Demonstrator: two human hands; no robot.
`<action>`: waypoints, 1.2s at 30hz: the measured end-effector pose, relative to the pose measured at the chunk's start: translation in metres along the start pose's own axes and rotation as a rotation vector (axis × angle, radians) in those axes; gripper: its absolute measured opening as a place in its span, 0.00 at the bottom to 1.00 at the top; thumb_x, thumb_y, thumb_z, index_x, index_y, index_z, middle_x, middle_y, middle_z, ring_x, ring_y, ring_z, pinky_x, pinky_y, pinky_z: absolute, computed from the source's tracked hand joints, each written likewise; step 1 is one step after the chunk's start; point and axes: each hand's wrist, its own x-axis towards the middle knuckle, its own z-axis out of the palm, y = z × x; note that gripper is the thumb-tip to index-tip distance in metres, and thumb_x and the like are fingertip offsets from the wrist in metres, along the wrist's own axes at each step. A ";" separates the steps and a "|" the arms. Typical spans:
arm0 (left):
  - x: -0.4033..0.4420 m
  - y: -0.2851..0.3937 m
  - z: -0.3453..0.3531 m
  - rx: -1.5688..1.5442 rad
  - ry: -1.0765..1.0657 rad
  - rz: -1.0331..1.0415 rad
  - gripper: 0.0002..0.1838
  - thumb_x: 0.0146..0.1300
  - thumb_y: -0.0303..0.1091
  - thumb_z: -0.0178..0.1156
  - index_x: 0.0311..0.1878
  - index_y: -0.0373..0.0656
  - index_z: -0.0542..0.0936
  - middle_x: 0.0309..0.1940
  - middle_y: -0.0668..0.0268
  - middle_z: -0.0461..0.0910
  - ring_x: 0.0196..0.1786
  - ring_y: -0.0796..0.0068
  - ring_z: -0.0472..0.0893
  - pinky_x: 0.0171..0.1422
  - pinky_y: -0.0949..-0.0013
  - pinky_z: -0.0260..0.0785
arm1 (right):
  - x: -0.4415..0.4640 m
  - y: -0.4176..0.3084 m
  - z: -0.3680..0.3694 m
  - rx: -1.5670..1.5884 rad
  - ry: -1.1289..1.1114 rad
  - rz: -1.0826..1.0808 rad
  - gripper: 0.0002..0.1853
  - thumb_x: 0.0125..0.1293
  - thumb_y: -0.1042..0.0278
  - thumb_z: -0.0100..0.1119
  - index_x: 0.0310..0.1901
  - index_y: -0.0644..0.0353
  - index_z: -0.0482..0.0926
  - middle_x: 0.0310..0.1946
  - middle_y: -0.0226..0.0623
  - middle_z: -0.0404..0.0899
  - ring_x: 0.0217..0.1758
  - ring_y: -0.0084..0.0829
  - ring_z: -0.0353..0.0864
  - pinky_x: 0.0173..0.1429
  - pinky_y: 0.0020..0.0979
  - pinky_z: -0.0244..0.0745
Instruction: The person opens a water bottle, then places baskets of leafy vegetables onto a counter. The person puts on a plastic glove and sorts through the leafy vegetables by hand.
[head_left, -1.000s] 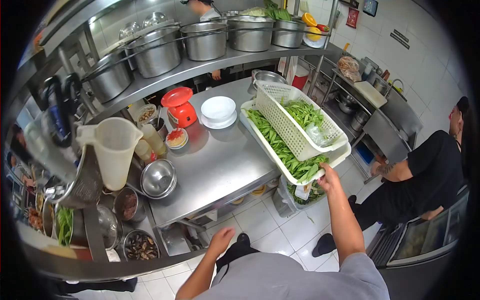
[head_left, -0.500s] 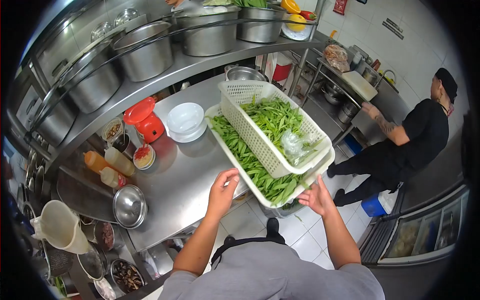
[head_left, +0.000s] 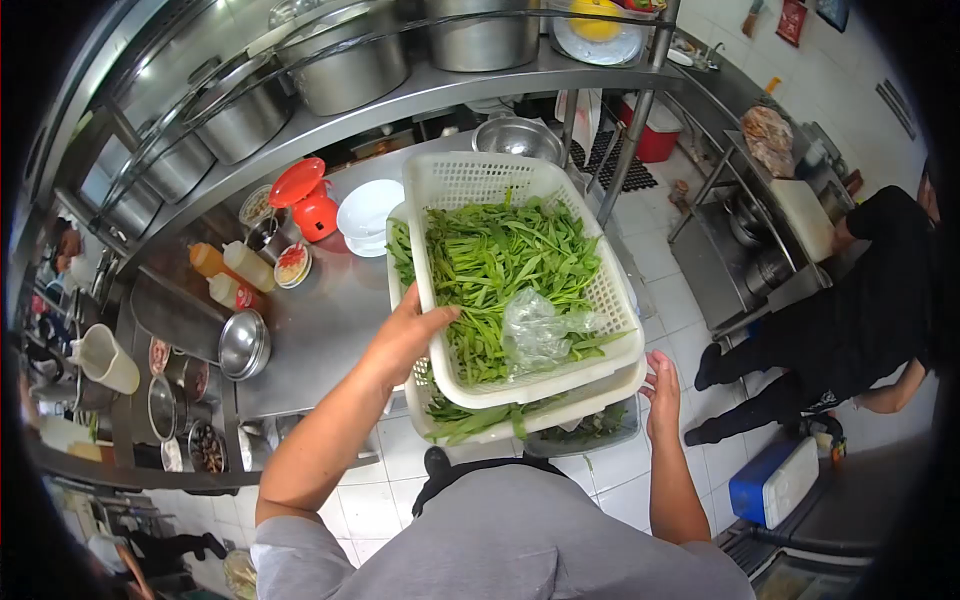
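A white perforated basket (head_left: 455, 372) full of leafy greens (head_left: 500, 255) rests on a second white basket (head_left: 590, 393), which also holds greens. On the upper greens lies a clear plastic bag (head_left: 535, 335). My left hand (head_left: 412, 328) grips the left rim of the upper basket, thumb over the edge; its other fingertips are hidden. Just off the right edge of the lower basket is my right hand (head_left: 662, 390), with fingers apart and nothing held.
The steel table (head_left: 320, 310) bears a red scale (head_left: 315, 210), white bowls (head_left: 375, 212), bottles and metal bowls (head_left: 244, 345). Pots line the shelf above. A person in black (head_left: 850, 290) stands at the right, near a blue cooler (head_left: 760, 485). Below the baskets is a bin of greens (head_left: 590, 430).
My left hand has come up onto the upper basket's rim. My right hand has left the lower basket's edge. The upper basket sits further left over the lower one, and the view has shifted.
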 end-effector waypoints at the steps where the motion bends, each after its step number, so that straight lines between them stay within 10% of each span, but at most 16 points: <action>1: -0.001 0.006 0.002 -0.008 0.042 -0.055 0.27 0.57 0.31 0.55 0.61 0.42 0.65 0.48 0.61 0.74 0.48 0.67 0.75 0.49 0.62 0.71 | 0.003 0.000 0.003 0.010 -0.016 0.005 0.27 0.71 0.46 0.39 0.62 0.59 0.65 0.60 0.39 0.68 0.49 0.30 0.70 0.52 0.32 0.66; 15: -0.113 0.019 -0.089 -0.354 0.256 0.141 0.28 0.47 0.31 0.55 0.55 0.32 0.69 0.45 0.50 0.76 0.43 0.63 0.80 0.43 0.63 0.78 | -0.028 -0.019 0.026 0.013 -0.035 -0.175 0.24 0.72 0.52 0.40 0.60 0.60 0.66 0.55 0.35 0.69 0.58 0.28 0.66 0.63 0.32 0.58; 36: -0.241 -0.225 -0.214 -0.383 0.642 0.084 0.27 0.49 0.23 0.48 0.57 0.32 0.69 0.47 0.53 0.77 0.44 0.64 0.79 0.49 0.66 0.73 | -0.031 0.002 0.055 -0.061 0.015 -0.230 0.25 0.69 0.59 0.49 0.62 0.61 0.57 0.54 0.41 0.68 0.56 0.31 0.68 0.59 0.32 0.63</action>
